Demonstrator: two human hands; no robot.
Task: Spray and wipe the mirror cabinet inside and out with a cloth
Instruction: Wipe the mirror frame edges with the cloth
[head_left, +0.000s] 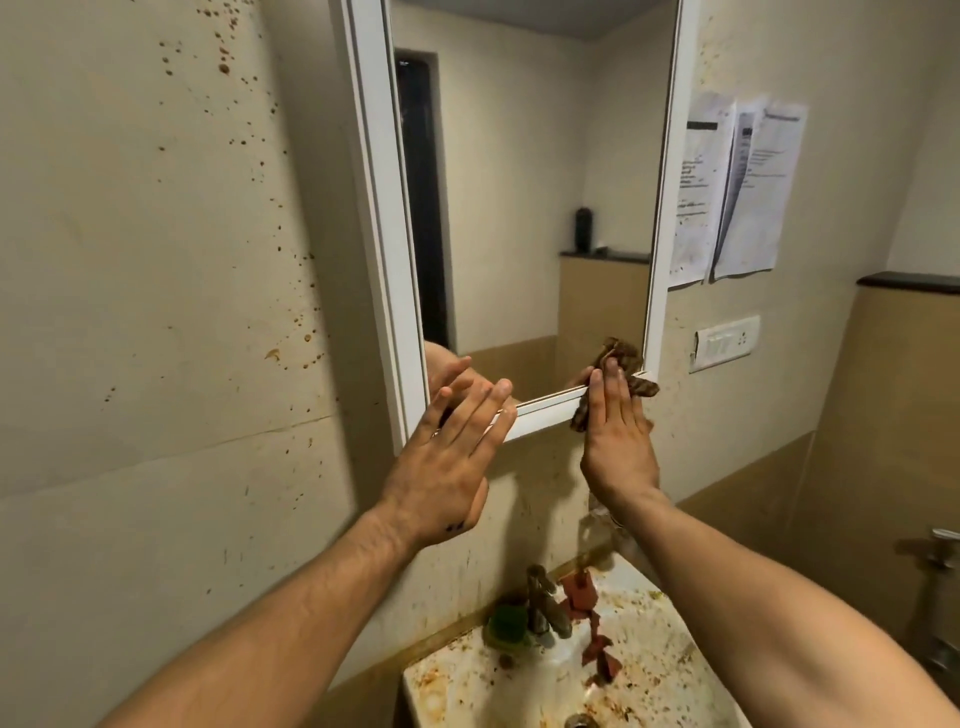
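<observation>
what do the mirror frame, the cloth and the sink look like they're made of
Frame: probably white plastic or painted metal, smooth with moulded ridges.
Cloth: soft fabric, brown patterned, bunched in folds.
Sink: likely glazed ceramic, glossy white under stains.

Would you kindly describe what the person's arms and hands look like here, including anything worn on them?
The left hand and right hand are bare, with no gloves. The left forearm and right forearm are uncovered too, with no sleeve in view and fine hair showing. A small dark mark sits on the back of the left hand near the wrist.
</observation>
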